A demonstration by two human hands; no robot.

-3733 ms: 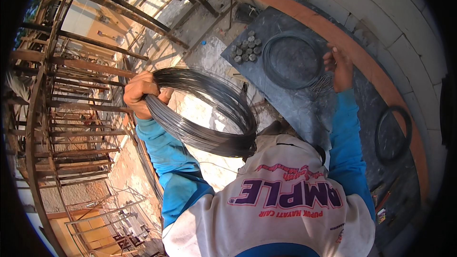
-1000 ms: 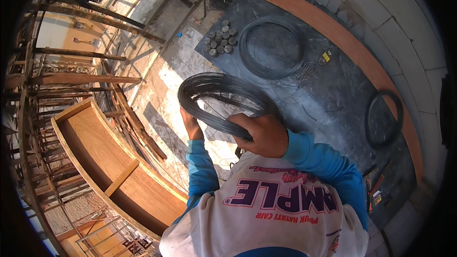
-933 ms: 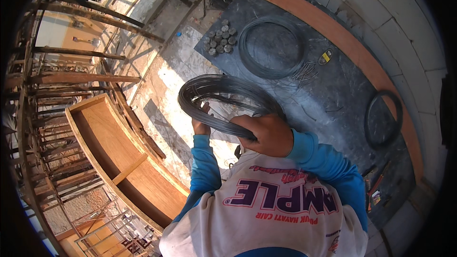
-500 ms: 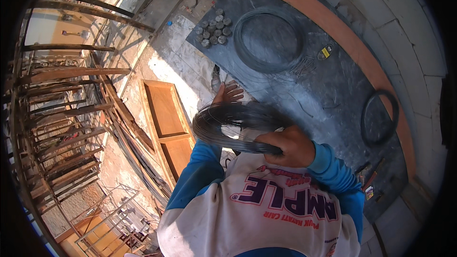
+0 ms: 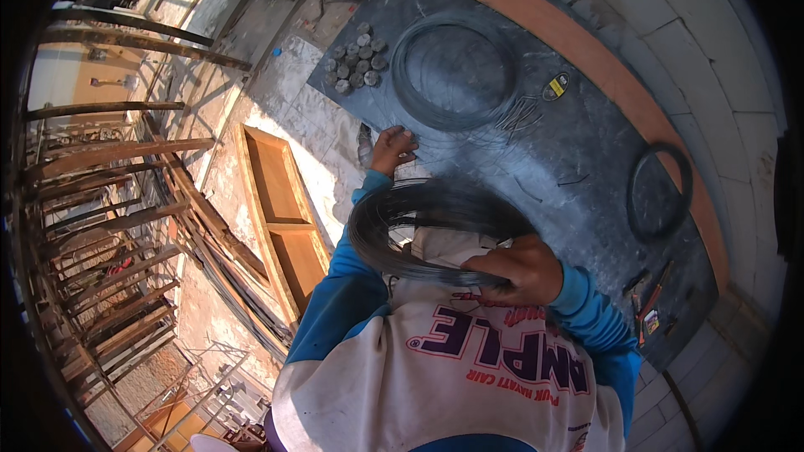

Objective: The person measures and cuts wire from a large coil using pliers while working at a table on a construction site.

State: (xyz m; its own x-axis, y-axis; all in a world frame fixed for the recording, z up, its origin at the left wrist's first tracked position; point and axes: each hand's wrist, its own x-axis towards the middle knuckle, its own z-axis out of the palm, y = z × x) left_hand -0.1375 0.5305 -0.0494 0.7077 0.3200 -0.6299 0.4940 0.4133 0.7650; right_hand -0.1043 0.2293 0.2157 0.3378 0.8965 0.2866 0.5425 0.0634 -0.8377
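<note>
A thick coil of dark thin wire hangs in front of my body, its ring tilted. My right hand grips the coil at its near right side, thumb along the strands. Past the coil's far left side, my left hand is beside the edge of the dark table. Its fingers are curled together; whatever they hold, if anything, is too fine to make out. A larger loose ring of thin wire lies flat on the table beyond that hand.
Several round grey concrete blocks cluster at the table's far left corner. A yellow-black tape measure, short wire pieces, a black coil and pliers lie rightward. A wooden frame and timber racks stand left.
My left hand has moved farther out toward the table edge, and its spread fingers have curled closed. The coil in my right hand has shifted slightly right and nearer.
</note>
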